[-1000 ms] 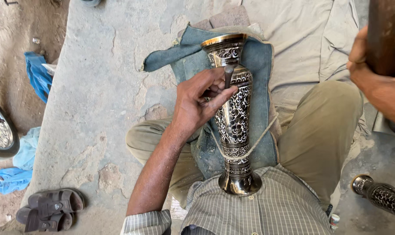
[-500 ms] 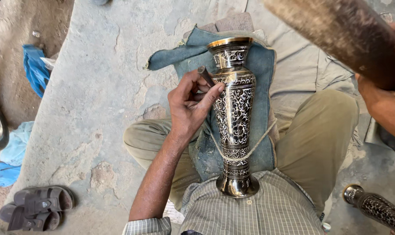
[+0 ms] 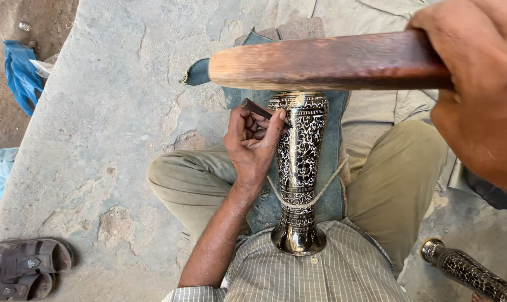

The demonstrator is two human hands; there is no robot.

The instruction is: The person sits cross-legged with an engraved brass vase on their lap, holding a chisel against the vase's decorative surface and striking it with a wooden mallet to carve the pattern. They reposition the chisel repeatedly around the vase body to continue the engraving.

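A tall brass vase [image 3: 298, 168] with black floral engraving lies along my lap on a blue denim cloth [image 3: 333, 184], its base against my shirt. A thin rope [image 3: 326, 187] crosses its narrow stem. My left hand [image 3: 252, 144] holds a small dark chisel [image 3: 259, 109] with its tip against the vase's upper body. My right hand [image 3: 477, 89], close to the camera at the upper right, grips a thick brown wooden mallet [image 3: 326, 61] held level above the mouth of the vase, hiding it.
I sit cross-legged on a rough stone slab [image 3: 108, 123]. A pair of brown sandals [image 3: 24, 268] lies at the lower left. Blue cloth [image 3: 20, 72] is on the dirt at the upper left. Another engraved vase [image 3: 468, 271] lies at the lower right.
My right hand has swung the wooden mallet from the upper right across to above the vase's mouth. The left hand has shifted its chisel slightly higher up the vase.
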